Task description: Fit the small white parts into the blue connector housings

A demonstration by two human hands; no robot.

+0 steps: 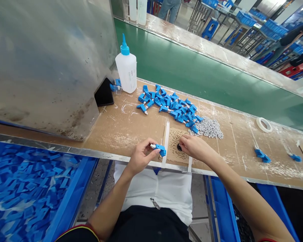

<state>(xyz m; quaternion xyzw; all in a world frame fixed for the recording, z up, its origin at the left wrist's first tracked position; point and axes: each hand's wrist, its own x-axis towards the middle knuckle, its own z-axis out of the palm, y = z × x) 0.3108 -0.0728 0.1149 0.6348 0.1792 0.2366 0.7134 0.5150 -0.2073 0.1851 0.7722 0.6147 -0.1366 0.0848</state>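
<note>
"One long tabletop [111, 129] runs across the view. What comes next in size?"

"A blue bin [82, 183] at the left, nearer the person, filled with loose blue pieces [27, 191]."

"And on top?"

"A heap of blue parts [175, 105] spreads toward the far edge, and just left of it a white bottle [127, 72] stands upright."

"The hands?"

"Both at the near side, the left hand [138, 158] and the right hand [195, 146] with a strip of white tape [166, 137] between them."

"Anything smaller?"

"Grey bits [209, 127] lie piled against the heap's right end."

"And the fingers?"

"The left ones are closed on one blue piece [161, 150], its white tip [153, 146] pointing left, above the tabletop's near edge. The right ones are bunched at a small black disc [179, 147] on the tabletop; whether they grip anything, I cannot tell."
</note>
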